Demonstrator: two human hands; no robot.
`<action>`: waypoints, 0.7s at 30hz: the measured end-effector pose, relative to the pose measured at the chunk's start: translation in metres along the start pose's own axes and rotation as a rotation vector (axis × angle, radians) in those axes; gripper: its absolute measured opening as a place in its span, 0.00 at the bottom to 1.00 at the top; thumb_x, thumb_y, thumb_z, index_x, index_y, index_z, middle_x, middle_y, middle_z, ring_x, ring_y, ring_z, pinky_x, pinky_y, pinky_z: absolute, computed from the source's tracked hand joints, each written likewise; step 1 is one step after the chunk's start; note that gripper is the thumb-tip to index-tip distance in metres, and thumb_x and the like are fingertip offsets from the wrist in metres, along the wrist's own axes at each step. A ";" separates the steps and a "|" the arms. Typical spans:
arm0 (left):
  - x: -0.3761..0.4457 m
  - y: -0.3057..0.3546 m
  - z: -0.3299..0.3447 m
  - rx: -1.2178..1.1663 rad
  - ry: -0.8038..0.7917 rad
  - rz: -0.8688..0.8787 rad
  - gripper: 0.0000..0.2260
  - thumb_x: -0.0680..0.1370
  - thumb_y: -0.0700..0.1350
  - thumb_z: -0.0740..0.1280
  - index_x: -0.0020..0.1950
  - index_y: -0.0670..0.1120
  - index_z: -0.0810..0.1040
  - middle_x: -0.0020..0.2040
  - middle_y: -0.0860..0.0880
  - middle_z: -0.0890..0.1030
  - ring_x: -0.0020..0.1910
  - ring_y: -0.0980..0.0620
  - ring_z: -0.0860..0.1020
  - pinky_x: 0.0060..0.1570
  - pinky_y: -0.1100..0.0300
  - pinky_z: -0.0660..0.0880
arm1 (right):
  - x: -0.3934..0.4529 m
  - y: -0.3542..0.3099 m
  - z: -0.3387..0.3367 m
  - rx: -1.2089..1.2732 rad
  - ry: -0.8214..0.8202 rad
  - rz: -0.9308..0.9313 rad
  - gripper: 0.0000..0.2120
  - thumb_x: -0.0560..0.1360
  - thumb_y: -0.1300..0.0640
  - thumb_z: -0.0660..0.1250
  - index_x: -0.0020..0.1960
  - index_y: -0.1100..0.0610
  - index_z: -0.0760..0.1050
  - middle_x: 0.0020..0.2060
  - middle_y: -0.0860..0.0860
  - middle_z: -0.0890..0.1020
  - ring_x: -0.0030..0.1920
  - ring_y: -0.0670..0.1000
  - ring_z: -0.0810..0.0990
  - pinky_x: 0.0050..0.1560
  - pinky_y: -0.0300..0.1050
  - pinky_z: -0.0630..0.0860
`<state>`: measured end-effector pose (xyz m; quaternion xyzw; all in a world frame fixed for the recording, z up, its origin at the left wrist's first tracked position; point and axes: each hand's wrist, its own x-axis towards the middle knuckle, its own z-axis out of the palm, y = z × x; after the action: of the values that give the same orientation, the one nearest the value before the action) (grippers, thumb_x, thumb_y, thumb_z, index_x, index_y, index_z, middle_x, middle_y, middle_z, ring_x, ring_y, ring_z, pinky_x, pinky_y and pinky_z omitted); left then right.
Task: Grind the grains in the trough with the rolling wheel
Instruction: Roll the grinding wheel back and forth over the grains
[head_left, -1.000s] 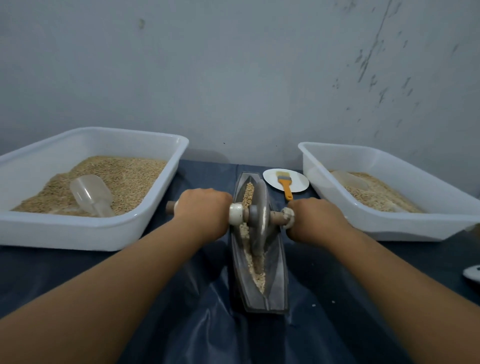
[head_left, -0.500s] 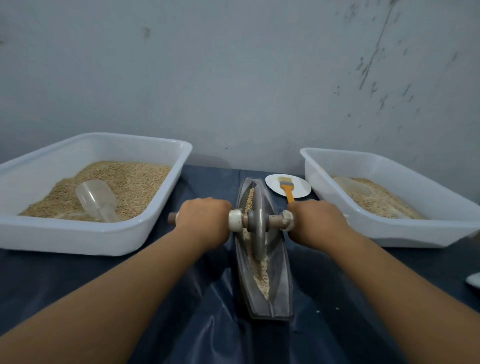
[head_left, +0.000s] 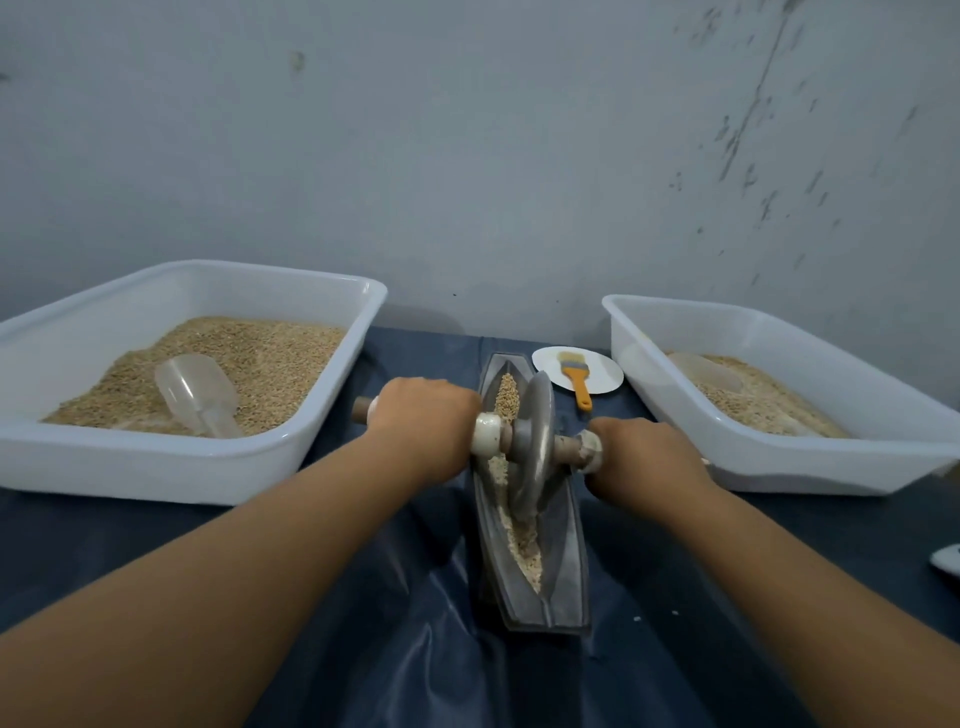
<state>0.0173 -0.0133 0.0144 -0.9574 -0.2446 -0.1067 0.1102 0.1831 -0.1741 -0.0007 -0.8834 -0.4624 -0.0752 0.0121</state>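
Grains (head_left: 522, 540) line the boat-shaped trough (head_left: 566, 545) as left hand (head_left: 423, 423) and right hand (head_left: 644, 457) clamp the rolling wheel (head_left: 532, 441) axle at nine and three o'clock, apart for even downward pressure.

Colours on my grinding table

My grey metal wheel (head_left: 531, 441) sits in a dark grey trough (head_left: 569, 545) with tan grains (head_left: 524, 545). Its brown stick handle (head_left: 563, 445) has white caps (head_left: 488, 434). Two white tubs (head_left: 156, 467) hold tan grain under see-through scoops (head_left: 195, 389). The cloth (head_left: 363, 623) is dark blue. A brush (head_left: 577, 382) with an orange handle lies on a white plate (head_left: 605, 382). The wall (head_left: 467, 156) is pale grey with dark specks.
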 end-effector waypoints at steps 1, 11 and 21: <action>-0.010 0.000 0.002 0.013 0.051 0.011 0.08 0.71 0.48 0.69 0.44 0.53 0.70 0.32 0.54 0.68 0.34 0.51 0.72 0.35 0.56 0.66 | -0.009 0.003 0.000 -0.010 0.001 -0.003 0.12 0.72 0.51 0.66 0.37 0.45 0.62 0.33 0.44 0.74 0.33 0.45 0.72 0.31 0.43 0.65; -0.003 0.002 0.004 0.035 0.100 0.034 0.08 0.72 0.49 0.67 0.42 0.54 0.67 0.32 0.54 0.68 0.34 0.51 0.71 0.35 0.57 0.66 | -0.008 -0.004 -0.001 0.032 -0.003 0.015 0.11 0.74 0.52 0.64 0.39 0.45 0.63 0.35 0.44 0.73 0.36 0.49 0.74 0.33 0.44 0.66; -0.046 -0.003 0.028 -0.020 0.306 -0.013 0.19 0.65 0.48 0.72 0.34 0.53 0.60 0.26 0.55 0.60 0.24 0.53 0.64 0.26 0.62 0.53 | -0.024 -0.007 -0.005 -0.188 0.236 -0.083 0.15 0.71 0.51 0.64 0.34 0.46 0.57 0.28 0.44 0.68 0.28 0.45 0.66 0.27 0.42 0.59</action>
<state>-0.0197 -0.0242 -0.0240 -0.9294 -0.2302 -0.2543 0.1361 0.1632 -0.1899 0.0009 -0.8457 -0.4850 -0.2216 -0.0194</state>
